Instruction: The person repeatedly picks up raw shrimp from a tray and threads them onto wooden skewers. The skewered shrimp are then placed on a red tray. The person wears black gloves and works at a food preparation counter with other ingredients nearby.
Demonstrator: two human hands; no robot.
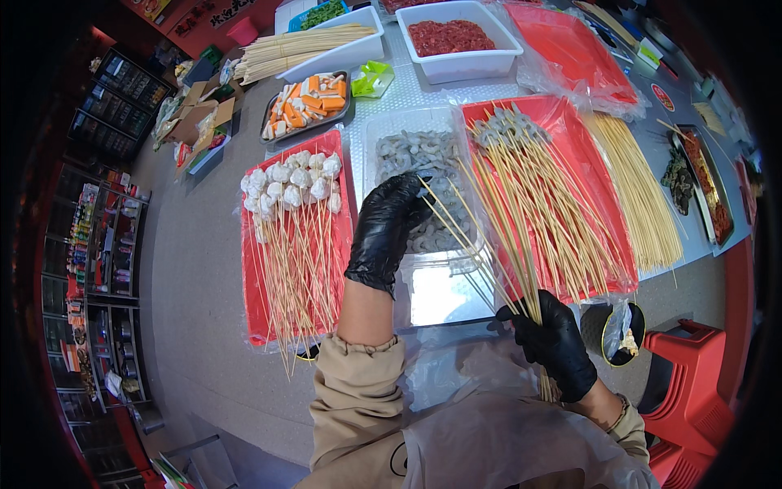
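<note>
My left hand (391, 226), in a black glove, is over the clear plastic container of peeled raw shrimp (415, 153); its fingers pinch a small shrimp at the tip of a bamboo skewer. My right hand (553, 342), also black-gloved, grips a bundle of bamboo skewers (528, 284) whose points fan up and left. Right of the container, a red tray (565, 122) holds many skewers with shrimp (510, 127) at their far ends. On the left, another red tray (249, 269) carries skewers with white balls (299, 177).
Loose bamboo skewers (641, 202) lie at the right. Farther back are a black tray of crab sticks (305, 104), a white tub of raw minced or chopped meat (452, 36), a skewer bundle (305, 46) and a plastic-covered red tray (568, 49). Red stools (690, 379) stand at the lower right.
</note>
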